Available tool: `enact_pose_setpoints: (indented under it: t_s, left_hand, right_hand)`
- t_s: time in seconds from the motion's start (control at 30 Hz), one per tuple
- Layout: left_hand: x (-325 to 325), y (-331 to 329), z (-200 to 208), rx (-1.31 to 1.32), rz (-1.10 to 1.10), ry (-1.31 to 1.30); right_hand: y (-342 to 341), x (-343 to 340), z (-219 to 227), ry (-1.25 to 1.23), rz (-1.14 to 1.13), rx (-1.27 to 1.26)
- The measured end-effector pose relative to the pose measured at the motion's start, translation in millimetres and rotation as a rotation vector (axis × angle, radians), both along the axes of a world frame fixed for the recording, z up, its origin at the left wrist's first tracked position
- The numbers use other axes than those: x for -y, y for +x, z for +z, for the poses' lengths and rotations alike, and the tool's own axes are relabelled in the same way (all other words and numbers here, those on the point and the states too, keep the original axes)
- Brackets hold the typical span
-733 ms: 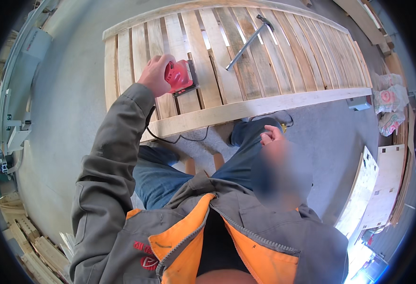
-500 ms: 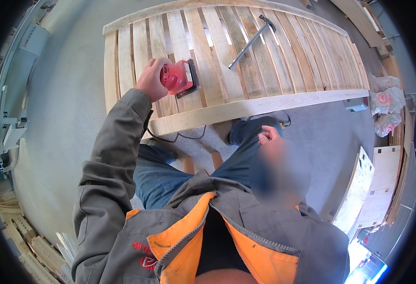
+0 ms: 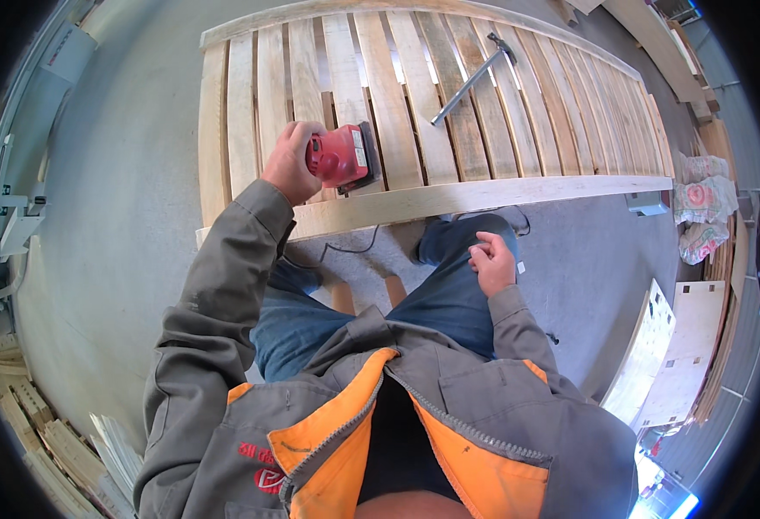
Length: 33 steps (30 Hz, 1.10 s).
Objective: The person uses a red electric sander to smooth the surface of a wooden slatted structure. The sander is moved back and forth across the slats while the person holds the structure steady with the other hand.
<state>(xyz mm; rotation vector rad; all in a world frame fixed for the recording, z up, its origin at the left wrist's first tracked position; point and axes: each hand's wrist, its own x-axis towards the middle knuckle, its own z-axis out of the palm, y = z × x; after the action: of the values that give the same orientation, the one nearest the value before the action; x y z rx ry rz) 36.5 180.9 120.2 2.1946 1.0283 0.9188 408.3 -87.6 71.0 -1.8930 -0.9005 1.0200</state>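
Left hand (image 3: 292, 164) is gripping a red sander (image 3: 338, 157) by its rounded body, fingers wrapping round it. The sander is sitting over the near left part of a slatted wooden frame (image 3: 272, 86), just behind the near rail (image 3: 484, 197); its black pad is showing along the right side. Contact between pad and slats: cannot tell. Right hand (image 3: 492, 262) is hanging half open above the right thigh, fingers loosely bent, nothing visible in it. A hammer (image 3: 471, 82) is lying obliquely across the slats, right of the sander and apart from it, its head pointing away from the wearer. A dark cord (image 3: 351, 251) is looping below the near rail, between the knees.
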Motion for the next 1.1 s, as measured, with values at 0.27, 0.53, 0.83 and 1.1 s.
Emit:
enact_pose_setpoints:
  t_s: [0.27, 0.53, 0.83, 1.1]
  left_hand:
    - [-33, 5, -2, -0.011, 0.051, -0.035]
    - [-12, 2, 0, -0.019, 0.033, -0.012]
    - [14, 1, 8, -0.008, 0.028, -0.059]
    - [15, 1, 4, -0.008, 0.040, -0.062]
  right_hand:
    - [0, 5, -2, 0.008, 0.002, 0.009]
    - [-1, 1, -6, 0.025, 0.006, 0.038]
    - [-1, -9, -12, 0.008, 0.001, 0.081]
    - [-1, -8, -10, 0.011, -0.011, 0.090]
